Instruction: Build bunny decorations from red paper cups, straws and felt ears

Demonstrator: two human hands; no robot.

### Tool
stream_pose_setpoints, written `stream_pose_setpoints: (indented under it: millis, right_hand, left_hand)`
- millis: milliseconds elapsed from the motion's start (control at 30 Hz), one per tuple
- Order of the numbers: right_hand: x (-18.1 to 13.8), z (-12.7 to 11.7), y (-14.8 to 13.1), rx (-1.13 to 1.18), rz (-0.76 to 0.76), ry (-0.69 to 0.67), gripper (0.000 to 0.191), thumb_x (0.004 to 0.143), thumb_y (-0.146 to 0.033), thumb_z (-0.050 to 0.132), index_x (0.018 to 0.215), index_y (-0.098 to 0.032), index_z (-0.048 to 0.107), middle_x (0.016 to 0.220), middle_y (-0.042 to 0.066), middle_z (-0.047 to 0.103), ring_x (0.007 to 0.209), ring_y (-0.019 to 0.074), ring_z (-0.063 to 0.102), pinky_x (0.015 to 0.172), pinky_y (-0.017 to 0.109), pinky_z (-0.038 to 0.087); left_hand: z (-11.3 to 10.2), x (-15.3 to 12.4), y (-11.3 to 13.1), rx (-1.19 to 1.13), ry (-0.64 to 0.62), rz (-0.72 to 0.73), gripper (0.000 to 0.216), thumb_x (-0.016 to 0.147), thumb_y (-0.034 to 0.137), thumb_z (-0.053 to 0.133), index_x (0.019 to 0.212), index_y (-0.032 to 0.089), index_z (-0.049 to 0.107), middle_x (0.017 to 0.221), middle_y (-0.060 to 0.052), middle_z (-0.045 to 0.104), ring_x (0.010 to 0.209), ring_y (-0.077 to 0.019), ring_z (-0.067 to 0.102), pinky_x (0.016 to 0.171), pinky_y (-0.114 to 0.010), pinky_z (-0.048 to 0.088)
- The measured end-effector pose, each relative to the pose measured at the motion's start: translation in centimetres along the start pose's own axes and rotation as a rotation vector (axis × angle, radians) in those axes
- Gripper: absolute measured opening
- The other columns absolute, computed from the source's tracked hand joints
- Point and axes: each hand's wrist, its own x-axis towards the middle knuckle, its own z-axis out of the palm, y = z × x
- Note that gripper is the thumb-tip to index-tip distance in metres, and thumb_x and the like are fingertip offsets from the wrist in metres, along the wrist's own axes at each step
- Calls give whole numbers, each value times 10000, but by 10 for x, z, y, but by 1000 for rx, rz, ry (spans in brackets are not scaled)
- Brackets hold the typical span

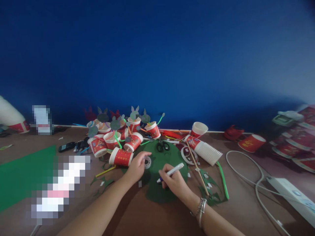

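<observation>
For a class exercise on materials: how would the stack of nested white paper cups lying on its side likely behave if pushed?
The stack of paper cups lies on its side, so it would probably roll in a curve. Being thin paper, it likely feels light. Nested cups may slide apart.

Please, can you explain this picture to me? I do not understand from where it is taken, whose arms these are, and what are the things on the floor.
The camera sits on a person's head and looks forward and down, so both arms are that person's own. The left hand rests on a dark green felt piece, beside a small tape roll. The right hand holds a white marker with its tip down on the felt. Behind lie scissors, a cluster of red paper cups with straws and cut-out shapes, and a stack of cups on its side. A white cable runs at the right, before a blue wall.
</observation>
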Motion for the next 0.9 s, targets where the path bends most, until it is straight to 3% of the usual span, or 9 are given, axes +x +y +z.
stream_pose_setpoints:
  millis: [133,333,900]
  right_hand:
    - [2,2,6,-108,-32,51,157,719,-215,549,595,-204,454,499,-35,546,488,112,473,478,209,332]
    - [8,5,4,-217,-55,127,180,741,-252,544,582,-202,478,523,-25,553,515,118,453,492,221,322]
    - [4,6,0,-288,-85,97,168,741,-245,566,589,-195,514,546,-30,549,538,120,460,507,222,320]
  left_hand:
    - [1,0,0,4,2,2,373,783,86,345,1047,173,594,1086,-81,651,1048,-190,583,951,-371,440]
    - [0,0,2,5,2,10,373,781,83,346,1046,176,592,1084,-74,650,1050,-180,580,953,-351,437]
    - [0,0,2,3,0,7,380,779,81,346,1050,189,590,1082,-67,647,1048,-178,578,952,-357,436]
